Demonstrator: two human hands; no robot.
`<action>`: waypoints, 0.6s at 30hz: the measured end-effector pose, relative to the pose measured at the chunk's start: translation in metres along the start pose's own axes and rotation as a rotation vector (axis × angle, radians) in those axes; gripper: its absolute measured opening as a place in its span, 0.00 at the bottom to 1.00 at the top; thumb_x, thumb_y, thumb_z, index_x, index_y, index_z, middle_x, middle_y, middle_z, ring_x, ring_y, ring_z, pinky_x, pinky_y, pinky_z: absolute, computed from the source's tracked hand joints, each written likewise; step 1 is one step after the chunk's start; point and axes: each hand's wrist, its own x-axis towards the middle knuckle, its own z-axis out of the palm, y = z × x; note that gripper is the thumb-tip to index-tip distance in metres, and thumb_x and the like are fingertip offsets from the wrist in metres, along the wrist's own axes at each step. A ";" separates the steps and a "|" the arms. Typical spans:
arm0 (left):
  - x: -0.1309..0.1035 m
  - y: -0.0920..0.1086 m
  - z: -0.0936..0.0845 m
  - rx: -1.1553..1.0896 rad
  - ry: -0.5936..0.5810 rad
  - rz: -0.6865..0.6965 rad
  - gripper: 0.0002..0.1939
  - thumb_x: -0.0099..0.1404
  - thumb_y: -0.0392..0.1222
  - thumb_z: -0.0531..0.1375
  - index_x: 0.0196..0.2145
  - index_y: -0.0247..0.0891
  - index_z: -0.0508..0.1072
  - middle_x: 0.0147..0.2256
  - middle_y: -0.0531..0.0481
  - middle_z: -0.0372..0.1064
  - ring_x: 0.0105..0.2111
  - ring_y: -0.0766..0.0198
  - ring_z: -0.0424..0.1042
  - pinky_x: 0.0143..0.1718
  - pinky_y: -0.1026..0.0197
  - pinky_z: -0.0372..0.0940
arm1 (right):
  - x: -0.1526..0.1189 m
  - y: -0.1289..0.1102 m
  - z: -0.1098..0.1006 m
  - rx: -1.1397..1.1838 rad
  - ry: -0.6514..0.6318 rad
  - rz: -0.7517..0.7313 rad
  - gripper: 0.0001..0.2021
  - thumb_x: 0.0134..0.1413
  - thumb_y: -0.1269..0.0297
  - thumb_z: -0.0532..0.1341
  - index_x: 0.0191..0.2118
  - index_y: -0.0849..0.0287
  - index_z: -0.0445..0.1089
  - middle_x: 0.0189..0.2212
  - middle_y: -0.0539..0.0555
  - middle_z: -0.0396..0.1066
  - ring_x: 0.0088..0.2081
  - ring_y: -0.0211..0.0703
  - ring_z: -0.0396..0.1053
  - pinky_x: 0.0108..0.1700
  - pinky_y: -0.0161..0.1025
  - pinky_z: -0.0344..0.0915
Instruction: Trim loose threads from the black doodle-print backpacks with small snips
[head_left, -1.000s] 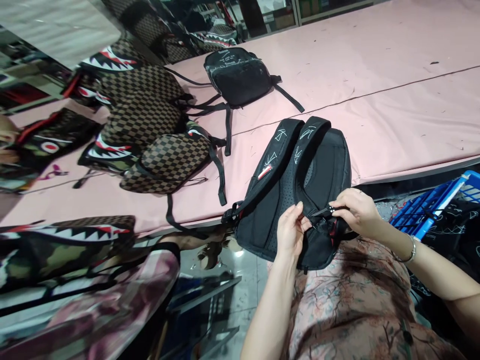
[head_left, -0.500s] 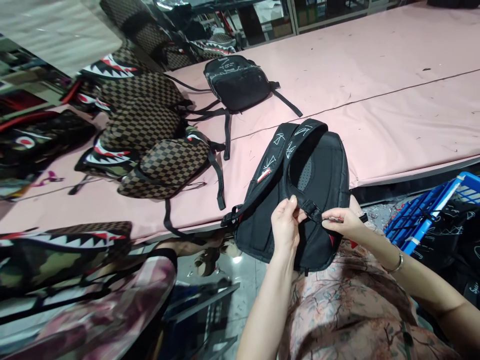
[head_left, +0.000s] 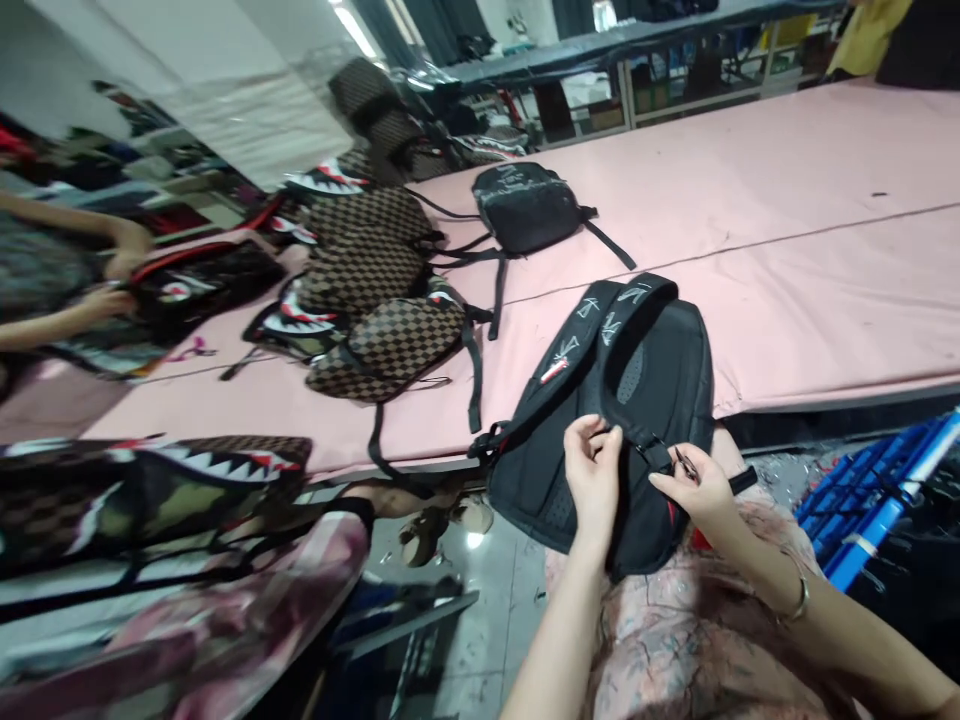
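A black backpack (head_left: 664,370) leans on the table's front edge and my lap, its straps facing up. The shoulder strap (head_left: 619,345) with white line drawings curves down to a buckle (head_left: 654,455). Beside its lower end my left hand (head_left: 592,480) is closed in a pinch; what lies between the fingertips is too small to make out. My right hand (head_left: 701,495) is closed around small dark thread snips (head_left: 685,466), partly hidden by the fingers, with its fingertips close by the buckle. A black strap end (head_left: 742,481) sticks out beyond that hand.
On the pink table (head_left: 795,300) lie several checkered backpacks (head_left: 405,345) and another black backpack (head_left: 525,210). A blue rack (head_left: 885,500) stands at right. At lower left, a person in a pink sleeve (head_left: 315,570) is near a camouflage bag (head_left: 195,480); another person's hands (head_left: 112,285) hold a bag.
The view has tilted up and shifted left, bringing in another person at the left. My left hand's fingertips have come a little away from the strap. The snips in my right hand show more clearly.
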 end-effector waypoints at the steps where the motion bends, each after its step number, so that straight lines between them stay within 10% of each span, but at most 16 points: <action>1: -0.007 0.003 -0.007 0.103 -0.004 0.146 0.11 0.49 0.40 0.66 0.33 0.42 0.73 0.32 0.51 0.68 0.31 0.66 0.68 0.38 0.63 0.64 | -0.001 0.001 0.001 -0.024 0.004 -0.017 0.13 0.39 0.60 0.65 0.29 0.59 0.63 0.22 0.46 0.63 0.24 0.34 0.60 0.27 0.33 0.61; 9: -0.026 0.008 -0.030 1.082 -0.529 0.573 0.14 0.60 0.47 0.57 0.41 0.39 0.74 0.32 0.43 0.73 0.33 0.56 0.71 0.35 0.56 0.64 | -0.004 0.040 -0.005 -0.193 0.032 -0.058 0.16 0.39 0.55 0.65 0.32 0.59 0.64 0.16 0.44 0.58 0.17 0.34 0.56 0.18 0.32 0.54; 18: 0.005 0.024 -0.025 1.268 -0.911 0.649 0.14 0.63 0.48 0.52 0.33 0.40 0.75 0.32 0.50 0.74 0.32 0.62 0.73 0.27 0.64 0.62 | -0.012 0.035 -0.009 -0.303 0.087 -0.032 0.20 0.32 0.52 0.67 0.32 0.57 0.65 0.15 0.43 0.55 0.16 0.36 0.56 0.18 0.34 0.56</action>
